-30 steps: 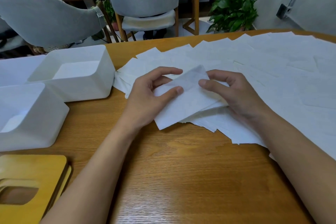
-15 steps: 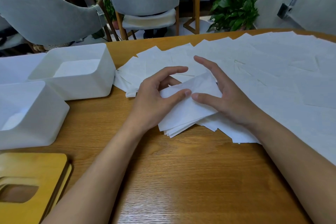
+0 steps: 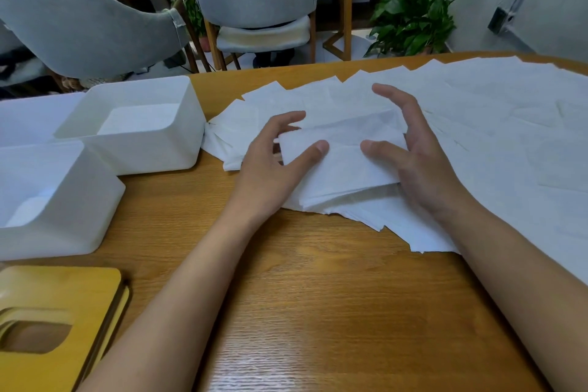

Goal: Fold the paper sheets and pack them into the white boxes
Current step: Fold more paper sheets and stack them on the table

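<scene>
While the wooden table [image 3: 318, 296] carries a wide fan of loose paper sheets [image 3: 477, 124] over its right and far side, a careless forearm sweep could drag that fan askew or push sheets over the edge. Two white boxes at left, far box [image 3: 194, 130] and near box [image 3: 63, 226], stand just beside each other, open-topped; what lies inside is pale and I cannot make it out. They are well apart from the work, so the carry across is where layers may slide. Folded stack [image 3: 343, 169] lies on the fan's near-left part, lower layers splayed at the near edge; judged likely to spring open if released. Left hand [image 3: 270, 165] grips the stack's left end, thumb on top, fingers curled at the far edge. Right hand [image 3: 423, 165] is spread, fingers lifted clear, only the thumb resting on the top layer. With that end so lightly held, the fold may creep crooked.
</scene>
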A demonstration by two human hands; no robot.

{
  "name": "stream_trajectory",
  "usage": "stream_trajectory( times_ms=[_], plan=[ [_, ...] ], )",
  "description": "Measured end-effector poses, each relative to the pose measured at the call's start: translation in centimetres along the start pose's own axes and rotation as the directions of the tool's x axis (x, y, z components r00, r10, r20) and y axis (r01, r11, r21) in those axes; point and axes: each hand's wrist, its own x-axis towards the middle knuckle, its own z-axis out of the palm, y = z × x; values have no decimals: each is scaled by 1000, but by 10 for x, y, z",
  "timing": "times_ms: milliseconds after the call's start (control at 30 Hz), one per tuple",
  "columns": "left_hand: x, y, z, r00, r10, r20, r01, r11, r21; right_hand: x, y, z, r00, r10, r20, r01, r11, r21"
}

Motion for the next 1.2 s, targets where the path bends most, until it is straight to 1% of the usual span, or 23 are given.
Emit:
stream_trajectory(
  times_ms=[33, 100, 167, 233, 300, 367, 433, 500, 600, 700, 767, 967, 1033, 1100, 1133, 1167, 1200],
  plan=[
    [-1, 1, 2, 999, -25, 37, 27, 997, -73, 1, 1, 0, 1000, -3, -29, 4, 999, 38],
    [-3, 3, 5, 996, -65, 61, 75, 979, -187, 1, 3, -1, 998, -16, -64, 22, 995, 96],
    [-3, 4, 7, 995, -75, 60, 87, 965, -246, 2, 2, -2, 997, -52, -62, 56, 995, 76],
    [-3, 3, 6, 998, -33, 48, 45, 959, -281, 3, 1, -3, 994, -102, -45, 104, 994, 28],
    [-2, 1, 4, 1000, 19, 17, -14, 965, -262, 3, 1, -2, 991, -127, -39, 127, 992, -3],
    [-1, -2, 3, 998, 60, 10, -57, 972, -229, 4, 4, -1, 987, -157, -37, 153, 984, -86],
    [0, -5, 5, 995, 96, 0, -94, 978, -188, 4, 6, 0, 989, -146, -32, 139, 979, -148],
    [-1, -3, 7, 991, 131, -9, -131, 980, -149, 3, 6, 1, 992, -123, -28, 117, 982, -151],
    [0, -1, 7, 984, 177, -23, -178, 977, -119, 2, 4, 2, 990, -133, -39, 127, 982, -137],
    [1, -7, 9, 984, 166, 57, -158, 979, -131, 3, 6, 3, 994, -107, -19, 103, 984, -146],
    [1, -8, 11, 985, 150, 83, -143, 986, -85, 3, 7, 4, 998, -61, -22, 57, 986, -154],
    [-1, -4, 7, 987, 163, 6, -160, 977, -139, 2, 0, 4, 993, -69, -93, 57, 990, -126],
    [-1, -4, 7, 991, 126, -53, -134, 976, -172, 1, -3, 3, 999, -43, -31, 43, 999, 6],
    [-1, -4, 6, 990, 85, -115, -107, 972, -207, -1, -8, -1, 996, -3, 94, -13, 985, 171],
    [0, -4, 4, 988, 84, -128, -109, 972, -208, -1, -10, -3, 989, 6, 151, -34, 982, 186],
    [1, -4, 3, 988, 94, -120, -117, 973, -200, -1, -11, -5, 982, 4, 190, -32, 989, 141],
    [1, -4, 3, 989, 110, -94, -126, 974, -187, -1, -10, -6, 979, 4, 203, -16, 998, 58]
  ],
)
